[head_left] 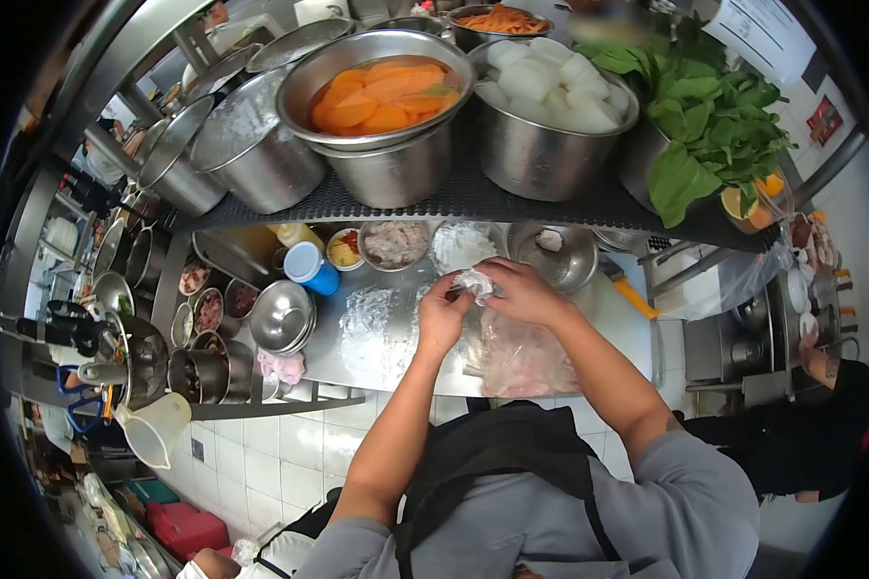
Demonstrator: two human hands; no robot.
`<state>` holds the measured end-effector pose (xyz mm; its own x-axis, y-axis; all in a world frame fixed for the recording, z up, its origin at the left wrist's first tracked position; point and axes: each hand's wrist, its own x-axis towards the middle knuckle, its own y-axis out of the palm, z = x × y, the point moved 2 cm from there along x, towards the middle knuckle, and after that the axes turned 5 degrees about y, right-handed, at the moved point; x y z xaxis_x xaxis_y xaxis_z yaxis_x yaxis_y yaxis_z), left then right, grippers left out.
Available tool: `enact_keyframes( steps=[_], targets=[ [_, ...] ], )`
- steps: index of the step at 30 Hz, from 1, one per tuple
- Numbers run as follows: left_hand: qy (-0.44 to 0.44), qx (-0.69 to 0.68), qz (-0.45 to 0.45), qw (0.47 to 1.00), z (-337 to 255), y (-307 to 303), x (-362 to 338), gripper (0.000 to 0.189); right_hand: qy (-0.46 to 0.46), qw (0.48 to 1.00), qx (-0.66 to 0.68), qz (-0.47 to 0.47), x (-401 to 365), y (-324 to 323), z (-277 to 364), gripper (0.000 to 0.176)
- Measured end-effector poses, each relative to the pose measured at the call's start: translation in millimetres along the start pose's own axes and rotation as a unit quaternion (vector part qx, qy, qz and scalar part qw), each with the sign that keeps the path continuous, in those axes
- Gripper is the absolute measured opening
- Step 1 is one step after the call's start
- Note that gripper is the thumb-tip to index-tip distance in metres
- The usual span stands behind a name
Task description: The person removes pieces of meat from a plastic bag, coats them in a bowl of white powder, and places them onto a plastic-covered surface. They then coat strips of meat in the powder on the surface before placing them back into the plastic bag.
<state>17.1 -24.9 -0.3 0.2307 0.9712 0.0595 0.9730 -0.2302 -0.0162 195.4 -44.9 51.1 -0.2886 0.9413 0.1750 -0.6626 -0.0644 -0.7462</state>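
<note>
Both my hands meet over the steel counter. My left hand (444,314) and my right hand (523,292) pinch a small white, floury lump (475,284) between their fingers. Just behind them lies a bowl of white powder (462,245), with a bowl of pale minced filling (394,244) to its left. A steel bowl (562,268) holding one small white piece stands behind my right hand. Spread flour (372,328) covers the counter left of my left hand. A clear plastic bag with pale pink contents (523,357) lies below my right hand.
An orange-handled knife (637,297) rests on the right. Stacked steel bowls (282,317) and a blue container (311,268) stand left. The overhead shelf (473,210) holds pots of carrot slices (384,98), white chunks (555,92) and leafy greens (710,135). A co-worker (792,434) stands at right.
</note>
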Motion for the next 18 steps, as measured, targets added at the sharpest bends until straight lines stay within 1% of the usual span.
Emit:
enact_keyframes(
  steps=[3,4,5,6,7,8,9,11,14,17,18],
  targets=[
    [-0.017,0.049,-0.001,0.999,3.7,-1.4,1.7,0.041,0.053,0.998,0.012,-0.031,-7.1,0.3,-14.6,0.055],
    [-0.023,0.069,-0.005,0.997,3.9,-2.2,2.6,0.042,0.115,0.992,0.037,-0.035,-11.0,-4.7,-23.5,0.055],
    [0.004,0.031,-0.022,0.999,3.7,-2.4,1.7,0.044,0.175,0.982,0.063,-0.04,-14.6,-10.8,-33.4,0.054],
    [0.0,0.033,-0.02,0.999,3.9,-6.5,0.1,0.044,0.234,0.967,0.09,-0.043,-17.2,-16.6,-46.0,0.053],
    [-0.005,0.035,-0.02,0.999,3.3,-13.8,-1.8,0.044,0.193,0.971,0.097,-0.103,-20.8,-13.9,-87.4,0.055],
    [-0.011,0.038,-0.021,0.999,2.9,-21.1,-5.4,0.044,0.269,0.955,0.086,-0.095,-24.0,-31.9,-97.4,0.055],
    [-0.018,0.041,-0.03,0.999,2.5,-27.0,-10.0,0.04,0.273,0.954,0.025,-0.124,-27.5,-44.6,-117.9,0.053],
    [-0.026,0.01,-0.037,0.999,7.2,-38.8,-18.7,0.037,0.296,0.936,-0.123,-0.147,-34.5,-58.4,-149.4,0.054],
    [-0.044,-0.005,-0.043,0.998,3.4,-47.6,-29.3,0.032,0.347,0.908,-0.213,-0.1,-37.0,-52.9,-178.7,0.04],
    [-0.057,-0.008,-0.048,0.997,12.0,-54.6,-37.5,0.029,0.366,0.873,-0.32,-0.038,-35.5,-38.1,-179.0,0.041],
    [-0.062,-0.006,-0.048,0.997,13.0,-55.7,-39.1,0.028,0.363,0.873,-0.326,-0.027,-34.1,-34.2,-179.3,0.04]
  ],
)
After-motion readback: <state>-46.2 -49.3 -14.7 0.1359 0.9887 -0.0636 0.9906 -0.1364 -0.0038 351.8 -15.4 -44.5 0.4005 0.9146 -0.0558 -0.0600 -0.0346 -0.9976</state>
